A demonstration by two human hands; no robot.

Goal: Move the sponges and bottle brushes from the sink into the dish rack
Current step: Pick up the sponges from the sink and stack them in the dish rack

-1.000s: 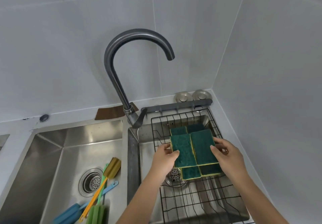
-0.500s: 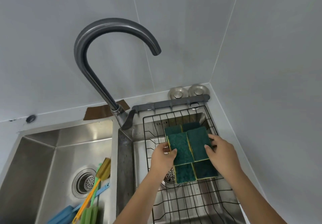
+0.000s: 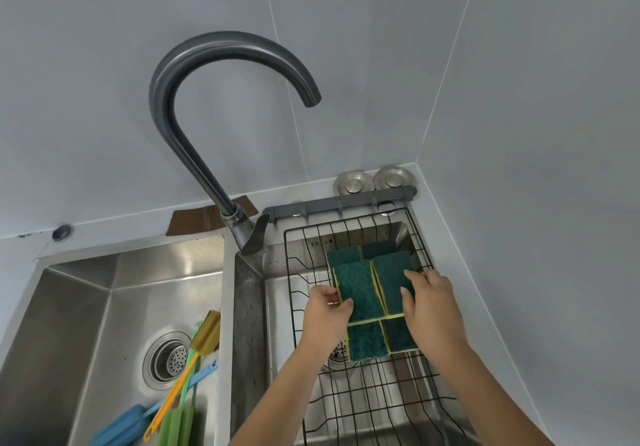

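Several green-and-yellow sponges lie in the black wire dish rack (image 3: 360, 407) over the right basin. My left hand (image 3: 327, 310) pinches the left top sponge (image 3: 358, 289) at its near left edge. My right hand (image 3: 431, 303) rests its fingers on the right top sponge (image 3: 389, 277). Two more sponges (image 3: 367, 341) show beneath and two at the far end (image 3: 344, 255). In the left sink (image 3: 86, 307) lie three bottle brushes: an orange-handled one with a yellow head (image 3: 194, 355), a blue one (image 3: 121, 425) and a green one (image 3: 178, 421).
A tall curved grey faucet (image 3: 194, 126) rises between the two basins. A grey hook rail (image 3: 341, 201) and two round metal stoppers (image 3: 374, 180) sit behind the rack. The tiled wall corner closes the right side. A drain strainer (image 3: 166, 359) sits in the left sink.
The camera view shifted and tilted; the faucet appears more central. Both hands stay on the top two sponges in the rack, sliding them slightly toward the far end.
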